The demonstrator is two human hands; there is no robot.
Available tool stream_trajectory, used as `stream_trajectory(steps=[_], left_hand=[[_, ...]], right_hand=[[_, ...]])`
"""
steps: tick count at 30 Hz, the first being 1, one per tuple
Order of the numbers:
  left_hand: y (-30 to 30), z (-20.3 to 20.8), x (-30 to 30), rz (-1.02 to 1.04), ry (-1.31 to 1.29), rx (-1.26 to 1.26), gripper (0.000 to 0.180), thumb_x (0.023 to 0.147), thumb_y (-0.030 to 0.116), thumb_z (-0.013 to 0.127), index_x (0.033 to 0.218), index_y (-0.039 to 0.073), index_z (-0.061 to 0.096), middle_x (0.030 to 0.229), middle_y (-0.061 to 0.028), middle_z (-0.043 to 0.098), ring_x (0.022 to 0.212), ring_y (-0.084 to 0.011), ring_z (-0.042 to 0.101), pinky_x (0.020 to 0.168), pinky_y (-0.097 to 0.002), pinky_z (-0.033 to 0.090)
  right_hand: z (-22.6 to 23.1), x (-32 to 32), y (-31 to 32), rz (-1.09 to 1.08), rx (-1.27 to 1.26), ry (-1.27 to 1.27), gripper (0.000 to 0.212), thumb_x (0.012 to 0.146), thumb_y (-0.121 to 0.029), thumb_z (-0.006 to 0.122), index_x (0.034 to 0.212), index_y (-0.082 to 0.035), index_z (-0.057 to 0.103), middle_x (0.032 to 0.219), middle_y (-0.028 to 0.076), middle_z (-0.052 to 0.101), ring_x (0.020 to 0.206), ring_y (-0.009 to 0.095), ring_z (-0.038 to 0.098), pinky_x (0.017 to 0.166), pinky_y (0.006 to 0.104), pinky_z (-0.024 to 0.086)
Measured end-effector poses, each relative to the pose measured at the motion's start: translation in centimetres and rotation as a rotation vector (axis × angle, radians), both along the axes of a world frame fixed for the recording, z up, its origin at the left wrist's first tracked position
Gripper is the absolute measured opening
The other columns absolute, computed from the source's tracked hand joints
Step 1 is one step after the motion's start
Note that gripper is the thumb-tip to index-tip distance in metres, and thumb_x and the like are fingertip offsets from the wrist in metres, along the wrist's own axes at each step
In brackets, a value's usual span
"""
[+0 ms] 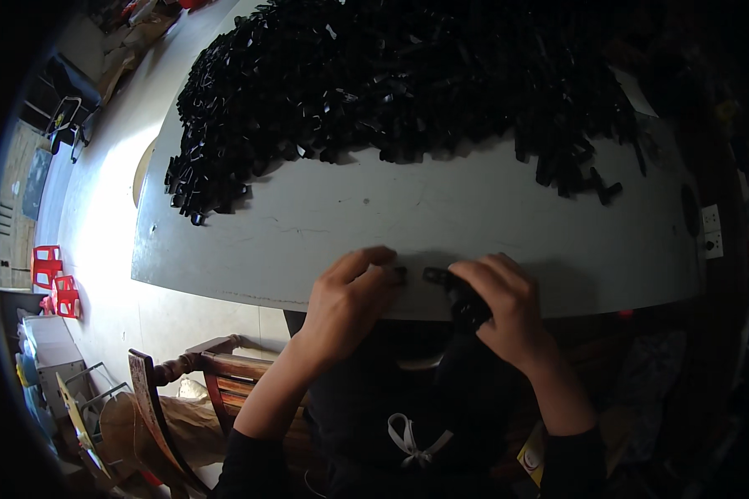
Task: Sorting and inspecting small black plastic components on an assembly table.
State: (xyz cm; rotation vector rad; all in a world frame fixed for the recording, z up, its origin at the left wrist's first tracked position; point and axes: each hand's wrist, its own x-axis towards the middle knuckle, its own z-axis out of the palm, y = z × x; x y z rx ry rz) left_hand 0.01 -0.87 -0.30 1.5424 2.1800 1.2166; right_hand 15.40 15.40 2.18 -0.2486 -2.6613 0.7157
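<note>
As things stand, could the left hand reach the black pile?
Probably yes: only grey tabletop lies between the left hand and the black pile, though that hand holds a small dark piece.

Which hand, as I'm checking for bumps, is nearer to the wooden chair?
Left: the left hand is up and to the right of the wooden chair in the picture; the right hand is farther right, holding a black piece.

A piece (469, 306) sat in the right hand (509, 301), a heap of parts (374, 96) beyond it on the table (441, 204); left of the left hand (345, 299) stood a chair (233, 367), farther left, stools (66, 299).
</note>
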Motion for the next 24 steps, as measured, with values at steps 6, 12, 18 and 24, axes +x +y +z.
stream_trajectory(steps=[6,12,18,24], left_hand=[[-0.9,1.8,1.6,-0.015,-0.169,0.089,0.017,0.071,-0.006,0.073,0.085,0.002,0.066,0.099,-0.0101,0.069,0.087,-0.0231,0.069,0.074,-0.0300,0.057],[-1.2,2.1,1.6,-0.054,-0.121,0.123,0.015,0.072,-0.004,0.073,0.082,0.003,0.066,0.098,-0.0100,0.069,0.083,-0.0214,0.069,0.067,-0.0289,0.057],[-1.3,2.2,1.8,-0.139,-0.319,0.241,0.017,0.086,0.016,0.065,0.086,0.000,0.066,0.101,-0.0164,0.068,0.092,-0.0271,0.067,0.079,-0.0358,0.054],[-0.5,2.2,3.9,-0.401,-0.942,0.407,0.049,0.102,0.037,0.038,0.101,-0.005,0.064,0.111,-0.0209,0.065,0.109,-0.0344,0.062,0.093,-0.0389,0.048]], right_hand=[[0.0,0.8,-0.8,0.049,0.064,0.018,0.028,0.076,-0.020,0.068,0.095,0.001,0.065,0.080,0.009,0.062,0.071,0.023,0.061,0.056,0.0331,0.049],[0.6,0.8,-1.0,0.108,0.093,-0.013,0.028,0.077,-0.023,0.069,0.093,0.000,0.065,0.077,0.008,0.060,0.066,0.020,0.058,0.052,0.0294,0.046],[1.0,1.0,-1.6,0.154,0.084,0.015,0.023,0.078,-0.019,0.067,0.092,-0.001,0.065,0.074,0.007,0.058,0.061,0.019,0.056,0.049,0.0294,0.045],[1.1,0.7,-4.6,0.297,0.141,0.276,0.004,0.078,-0.006,0.061,0.077,-0.003,0.062,0.074,0.006,0.058,0.063,0.018,0.061,0.052,0.0289,0.051]])
